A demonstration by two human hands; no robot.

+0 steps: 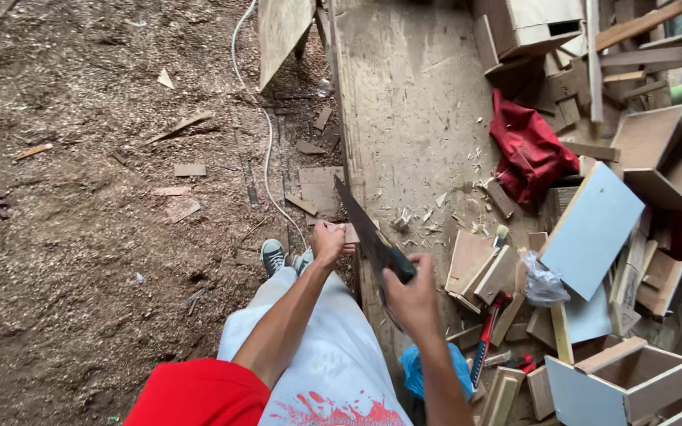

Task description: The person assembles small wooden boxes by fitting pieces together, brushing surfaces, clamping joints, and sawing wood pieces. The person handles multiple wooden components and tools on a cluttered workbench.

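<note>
Sawing shot, seen from above. The right hand (pixel 414 298) has its fingers wrapped tight round the dark handle of a handsaw (pixel 366 230), blade angled up and away toward the far side of the bench (pixel 412 102). The left hand (pixel 327 241) is closed over a small wood offcut (pixel 350 233) sitting right at the near left edge of the bench, pinning it there. The blade runs just beside that hand, pretty much touching the piece, though whether the teeth are actually in a kerf is too hard to tell from here.

For doing this bit well, the person looks set up okay but close. The holding hand is right next to the blade, so the thumb wants to stay tucked back from the cut line. A piece that small will probably chatter, so pressing it down flat near the bench edge should help more than squeezing harder. Long light strokes would likely track straighter than short jabs, and the saw arm seems roughly in line with the blade, which is good.

There are chips and shavings (pixel 428 217) scattered on the bench just past the cut. To the right lies a heap of scrap boards (pixel 483 268), a pale blue panel (pixel 592 229), a red cloth (pixel 529 150) and some open wooden boxes (pixel 633 379). A white cable (pixel 266 142) snakes across the sawdust floor (pixel 80 237) near the person's shoe (pixel 273 255).
</note>
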